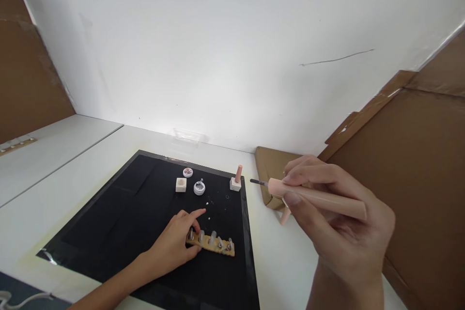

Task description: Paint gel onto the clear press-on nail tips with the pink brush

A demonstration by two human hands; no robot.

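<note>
My right hand (341,218) is raised close to the camera, its fingers wrapped round a pink-handled nail polish brush (319,198). The dark bristle tip points left, in the air above the table. On the black mat, my left hand (178,237) pinches the left end of a yellowish strip (216,248) between thumb and fingers, its index finger stretched out. Several clear nail tips (212,238) stand in a row on that strip. Behind it are an open round pot (199,187), a small whitish block (180,184) and a round lid (187,172).
At the mat's back right corner, a pink stick leans up from a white block (235,184). A cardboard box (274,164) lies behind my right hand, with another pink piece (285,216) beside it. Cardboard walls (428,164) flank the table; white specks dot the black mat (109,213).
</note>
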